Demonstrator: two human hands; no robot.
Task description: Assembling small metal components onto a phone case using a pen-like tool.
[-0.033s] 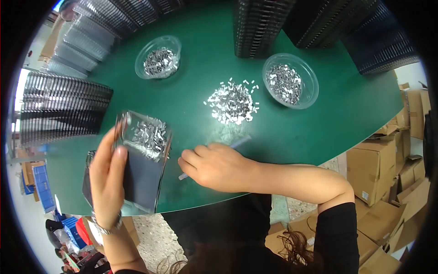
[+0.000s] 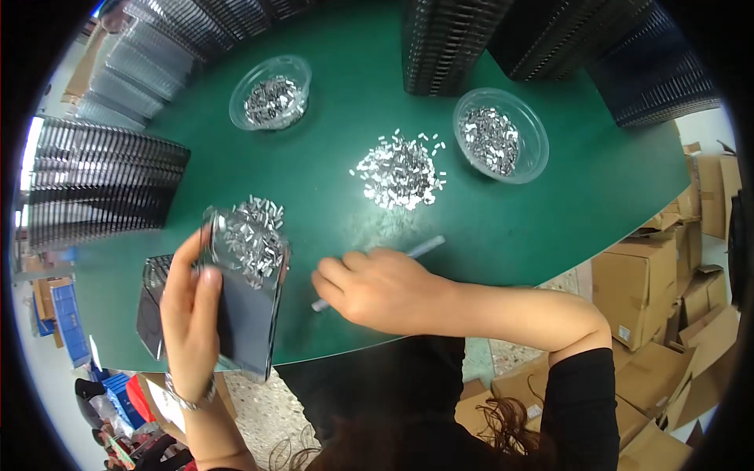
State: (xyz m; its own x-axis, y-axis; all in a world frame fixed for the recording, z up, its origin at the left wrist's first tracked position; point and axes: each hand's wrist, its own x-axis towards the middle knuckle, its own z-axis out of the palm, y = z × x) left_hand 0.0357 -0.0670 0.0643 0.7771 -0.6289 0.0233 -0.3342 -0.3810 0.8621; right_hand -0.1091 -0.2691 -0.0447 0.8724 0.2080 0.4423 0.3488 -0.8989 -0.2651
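Observation:
My left hand [image 2: 192, 314] grips a flat plastic case [image 2: 247, 322], clear at the far end and dark grey toward me. The case is tilted. Small silver metal pieces [image 2: 258, 228] show at its clear end and past its far edge; how many lie inside and how many on the table I cannot tell. My right hand [image 2: 385, 290] is closed over a thin translucent stick [image 2: 428, 246], whose two ends stick out on either side. Beyond that hand a loose pile of similar silver pieces [image 2: 400, 173] lies on the green table [image 2: 345, 102].
Two clear round bowls, one at far left [image 2: 238, 106] and one at right [image 2: 537, 153], contain silver pieces. Stacked dark trays [image 2: 444, 47] stand along the back, with another stack [image 2: 106, 180] at left. A second dark case [image 2: 149, 314] lies beside my left hand. Cardboard boxes [image 2: 628, 290] fill the right.
My left hand has brought the case slightly toward me, and more silver pieces show past its far edge. The stick has shifted a little to the right with my right hand.

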